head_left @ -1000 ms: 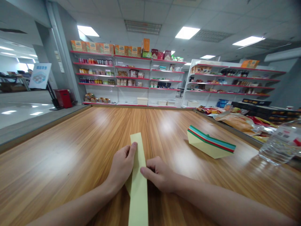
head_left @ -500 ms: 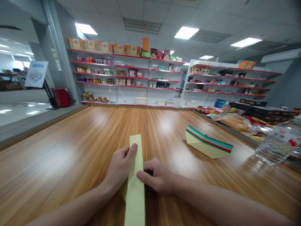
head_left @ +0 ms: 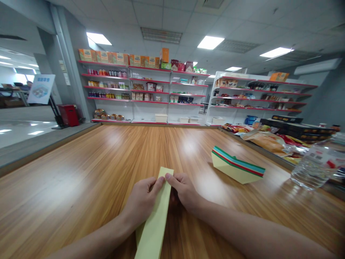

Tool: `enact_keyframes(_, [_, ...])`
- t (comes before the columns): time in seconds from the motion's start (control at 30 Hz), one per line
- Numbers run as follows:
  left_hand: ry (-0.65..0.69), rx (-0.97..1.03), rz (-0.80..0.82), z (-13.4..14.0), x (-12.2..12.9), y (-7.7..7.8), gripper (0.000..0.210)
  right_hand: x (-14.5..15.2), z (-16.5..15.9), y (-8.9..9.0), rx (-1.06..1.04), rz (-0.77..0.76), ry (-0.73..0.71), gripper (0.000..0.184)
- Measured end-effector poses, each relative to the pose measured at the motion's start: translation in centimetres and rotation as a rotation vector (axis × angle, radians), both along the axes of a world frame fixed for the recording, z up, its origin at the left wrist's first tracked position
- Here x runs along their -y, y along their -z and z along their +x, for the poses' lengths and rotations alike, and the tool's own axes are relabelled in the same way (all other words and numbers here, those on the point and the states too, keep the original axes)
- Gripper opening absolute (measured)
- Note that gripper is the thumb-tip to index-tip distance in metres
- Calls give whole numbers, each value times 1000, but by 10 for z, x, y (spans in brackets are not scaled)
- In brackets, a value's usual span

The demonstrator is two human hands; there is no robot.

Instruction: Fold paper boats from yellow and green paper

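Observation:
A long folded strip of pale yellow paper (head_left: 159,219) runs from the bottom edge up to the middle of the view. My left hand (head_left: 147,196) grips its left edge near the far end, thumb on top and fingers underneath. On the right edge, my right hand (head_left: 185,192) pinches the same end, its thumb tip close to the left thumb. The fingers below the paper are hidden. To the right stands a folded paper boat (head_left: 237,167), pale yellow with green, blue and red bands along its upper edge.
The wooden table (head_left: 88,180) spreads around my hands. A clear plastic bottle (head_left: 309,172) stands at the right, near packaged snacks (head_left: 269,142) and black boxes (head_left: 299,129). Stocked shelves (head_left: 151,86) line the back; a red box (head_left: 68,115) and sign (head_left: 41,89) stand left.
My right hand has slid up the strip to its far end, beside the left thumb. The strip's far end has shifted right and nearer, and the strip now slants.

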State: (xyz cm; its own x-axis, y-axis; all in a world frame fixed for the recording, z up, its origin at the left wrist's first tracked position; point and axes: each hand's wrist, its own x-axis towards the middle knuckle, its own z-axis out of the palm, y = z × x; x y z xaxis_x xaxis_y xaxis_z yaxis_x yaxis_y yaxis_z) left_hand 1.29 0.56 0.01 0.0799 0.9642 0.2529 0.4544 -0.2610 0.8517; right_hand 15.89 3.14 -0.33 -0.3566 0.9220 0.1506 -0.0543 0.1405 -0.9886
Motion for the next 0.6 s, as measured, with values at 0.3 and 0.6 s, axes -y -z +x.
enact_keyframes(0.3, [7, 24, -11, 1, 2, 0, 49, -3, 1, 0, -57, -57, 11, 56])
enact_keyframes(0.6, [22, 46, -34, 2, 1, 2, 47, -5, 4, 0, -99, -24, 37, 46])
